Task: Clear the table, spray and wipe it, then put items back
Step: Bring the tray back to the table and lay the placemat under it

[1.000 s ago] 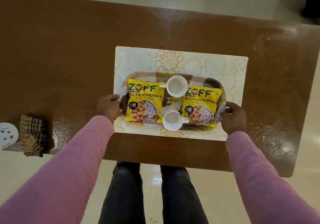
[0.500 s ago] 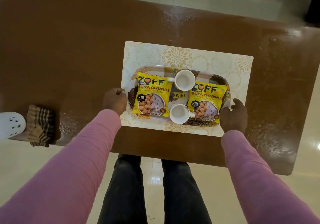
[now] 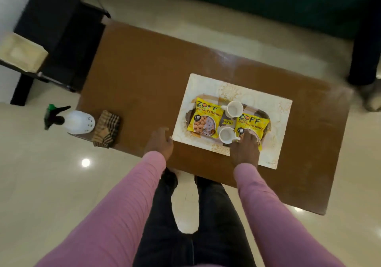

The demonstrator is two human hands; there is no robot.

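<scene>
- The brown surface (image 3: 144, 77) runs slantwise across the middle of the frame, with a pale tiled floor (image 3: 41, 184) around it.
- A cream placemat (image 3: 206, 85) with gold flower prints lies right of centre on it.
- A patterned tray (image 3: 264, 115) sits on the placemat.
- On the tray lie two yellow soya chunk packets: the left packet (image 3: 206, 120) and the right packet (image 3: 252, 122).
- Two white cups stand between the packets: the upper cup (image 3: 234, 109) toward the top of the frame and the lower cup (image 3: 226, 134) below it.
- The left hand (image 3: 158, 143) is just beside the placemat's lower left corner, over bare wood; its fingers are loosely spread and hold nothing.
- The right hand (image 3: 245, 149) lies over the placemat's lower edge and the tray's near rim, just beside the lower cup.
- Its fingers (image 3: 248, 135) reach onto the right packet; I cannot tell whether they pinch it or only rest on it.
- A white spray bottle (image 3: 79, 122) with a dark trigger and green tip stands at the surface's left corner.
- A striped brown cloth (image 3: 107, 128) lies folded just right of the bottle.
- Both arms wear pink sleeves (image 3: 123, 205).
</scene>
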